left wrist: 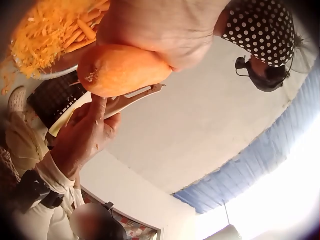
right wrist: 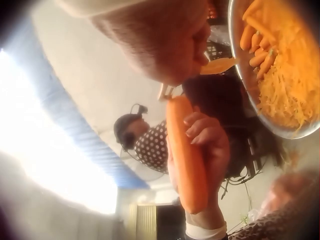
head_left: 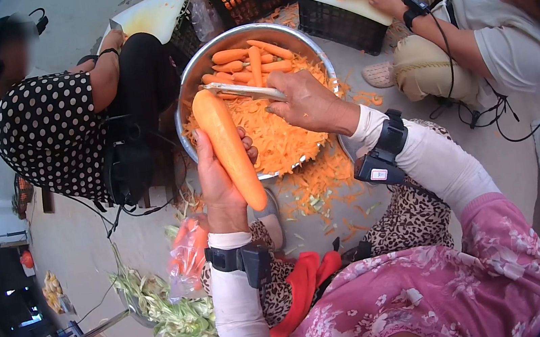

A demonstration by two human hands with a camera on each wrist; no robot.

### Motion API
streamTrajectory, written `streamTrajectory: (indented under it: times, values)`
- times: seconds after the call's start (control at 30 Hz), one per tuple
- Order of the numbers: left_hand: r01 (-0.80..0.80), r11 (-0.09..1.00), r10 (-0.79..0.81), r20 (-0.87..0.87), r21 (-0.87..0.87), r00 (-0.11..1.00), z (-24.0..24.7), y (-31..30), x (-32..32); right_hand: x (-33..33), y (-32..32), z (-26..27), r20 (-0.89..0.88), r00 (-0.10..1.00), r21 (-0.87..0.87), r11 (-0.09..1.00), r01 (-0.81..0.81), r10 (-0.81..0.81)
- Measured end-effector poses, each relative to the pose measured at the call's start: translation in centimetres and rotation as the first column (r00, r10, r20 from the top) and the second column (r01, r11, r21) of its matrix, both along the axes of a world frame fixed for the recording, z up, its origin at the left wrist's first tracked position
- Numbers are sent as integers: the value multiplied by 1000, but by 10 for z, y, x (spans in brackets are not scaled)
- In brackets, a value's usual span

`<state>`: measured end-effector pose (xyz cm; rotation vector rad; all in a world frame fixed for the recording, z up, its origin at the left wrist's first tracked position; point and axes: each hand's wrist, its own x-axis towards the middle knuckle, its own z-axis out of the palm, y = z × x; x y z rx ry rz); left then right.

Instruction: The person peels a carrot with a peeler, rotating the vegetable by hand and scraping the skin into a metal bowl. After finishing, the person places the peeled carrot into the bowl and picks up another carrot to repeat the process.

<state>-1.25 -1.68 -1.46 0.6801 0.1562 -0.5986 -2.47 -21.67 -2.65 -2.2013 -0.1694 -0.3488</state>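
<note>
A large peeled-looking carrot [head_left: 230,150] lies in my left hand [head_left: 218,179], thumb on one side and fingers curled round the other. My right hand [head_left: 307,101] grips the handle of a light-coloured peeler [head_left: 243,91], whose head is at the carrot's upper end. In the right wrist view the peeler's tip shows right by the end of the carrot [right wrist: 186,155], and an orange strip [right wrist: 218,66] hangs beside the right hand [right wrist: 155,42]. In the left wrist view the carrot [left wrist: 122,70] partly hides the peeler [left wrist: 132,98].
Beyond the hands stands a metal basin [head_left: 182,90] with shredded carrot and several whole carrots. Two people cut at white boards [head_left: 151,17] on black crates [head_left: 341,26], left and right. A bag of carrots [head_left: 189,251] and leafy scraps [head_left: 184,323] lie at lower left.
</note>
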Motion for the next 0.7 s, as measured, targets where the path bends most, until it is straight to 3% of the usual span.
streamTrajectory:
  times: [0.23,0.3,0.43,0.5,0.6,0.7]
  values:
    - [-9,1000,9,-42,-9,999,-5,2,2,-2,2,11,43,999,-102,995,-14,19]
    - [-5,1000,6,-27,16,1000,-5,2,3,-4,3,19,28,996,21,996,-88,87]
    - [-28,999,29,-21,21,999,-6,3,5,-13,3,29,49,976,-22,977,-212,213]
    - [-26,999,28,-56,35,998,-7,5,7,-21,4,32,82,910,46,911,-410,406]
    - [17,1000,-17,7,2,1000,-7,6,4,-31,7,32,-22,872,-35,871,-490,490]
    - [17,1000,-17,-8,5,1000,0,2,-1,-34,9,30,-9,888,-103,883,-457,459]
